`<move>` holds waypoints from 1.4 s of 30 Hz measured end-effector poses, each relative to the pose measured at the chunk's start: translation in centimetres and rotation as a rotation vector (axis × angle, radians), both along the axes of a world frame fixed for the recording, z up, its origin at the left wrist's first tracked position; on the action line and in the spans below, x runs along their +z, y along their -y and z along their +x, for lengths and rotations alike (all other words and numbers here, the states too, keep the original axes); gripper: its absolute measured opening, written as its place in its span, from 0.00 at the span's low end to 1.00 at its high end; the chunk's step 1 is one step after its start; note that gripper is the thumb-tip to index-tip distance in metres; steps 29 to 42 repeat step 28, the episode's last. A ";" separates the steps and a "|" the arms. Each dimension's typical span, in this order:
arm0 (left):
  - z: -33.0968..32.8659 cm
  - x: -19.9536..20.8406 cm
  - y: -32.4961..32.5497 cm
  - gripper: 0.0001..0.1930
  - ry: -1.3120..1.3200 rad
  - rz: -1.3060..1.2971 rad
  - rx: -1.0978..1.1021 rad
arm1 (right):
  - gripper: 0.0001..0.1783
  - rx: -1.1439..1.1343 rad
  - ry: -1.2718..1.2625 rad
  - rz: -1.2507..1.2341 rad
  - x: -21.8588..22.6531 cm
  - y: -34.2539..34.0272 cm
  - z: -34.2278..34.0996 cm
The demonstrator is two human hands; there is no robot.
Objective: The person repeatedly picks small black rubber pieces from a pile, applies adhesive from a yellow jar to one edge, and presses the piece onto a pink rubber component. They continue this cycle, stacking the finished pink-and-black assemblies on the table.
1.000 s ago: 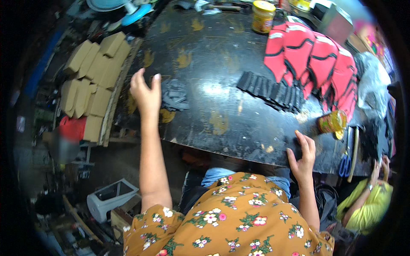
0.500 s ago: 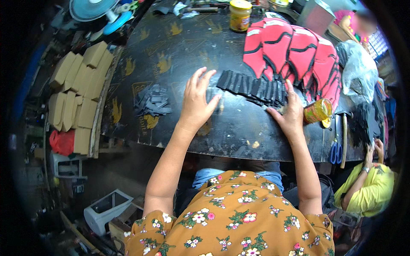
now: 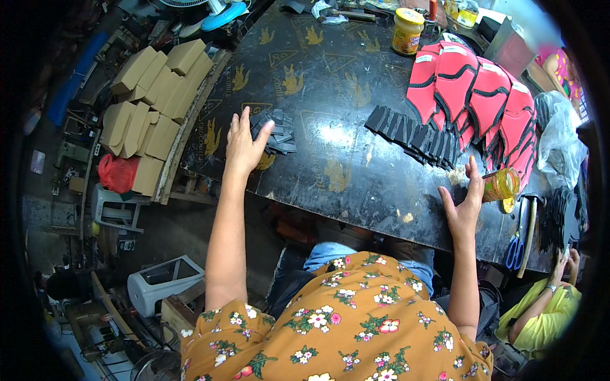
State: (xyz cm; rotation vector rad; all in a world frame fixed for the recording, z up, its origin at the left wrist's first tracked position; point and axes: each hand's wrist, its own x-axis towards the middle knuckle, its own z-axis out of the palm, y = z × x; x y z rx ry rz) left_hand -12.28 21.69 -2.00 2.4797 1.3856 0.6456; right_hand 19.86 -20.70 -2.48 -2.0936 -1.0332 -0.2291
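Observation:
My left hand (image 3: 245, 143), its fingers stretched up and thumb apart, is at the left edge of a small heap of dark grey strips (image 3: 280, 132) and hides part of it. Nothing shows in its grasp. My right hand (image 3: 464, 204) is open too, thumb and fingers apart, just left of a tilted glass jar of yellowish stuff (image 3: 501, 185). Beyond that hand, a row of overlapping black strips (image 3: 413, 136) lies on the dark table (image 3: 343, 209). Several red pieces with black edging (image 3: 455, 70) lie overlapped behind the row.
A yellow-lidded jar (image 3: 407, 32) stands at the back. Blue-handled scissors (image 3: 513, 251) and a wooden-handled hammer (image 3: 528, 241) lie at the right. Stacked tan box-like pieces (image 3: 141, 127) are left of the table. A person in a yellow shirt (image 3: 546, 311) works at the lower right.
My left hand has moved left, from beside the black strip row to the grey heap. My right hand has drawn back from the row's end, nearer the table's front edge. The view has shifted.

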 end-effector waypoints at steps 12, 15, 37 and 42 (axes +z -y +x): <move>2.7 2.2 -1.1 0.69 -0.202 -0.215 0.129 | 0.52 -0.001 -0.074 0.063 -1.2 0.8 0.1; 3.1 2.5 -0.5 0.73 -0.179 -0.236 0.154 | 0.51 0.006 -0.058 0.070 -1.3 0.9 0.2; 4.2 3.1 -1.8 0.73 -0.198 -0.445 0.110 | 0.49 0.000 -0.134 0.071 -1.2 1.0 0.2; 4.2 3.1 -1.8 0.73 -0.198 -0.445 0.110 | 0.49 0.000 -0.134 0.071 -1.2 1.0 0.2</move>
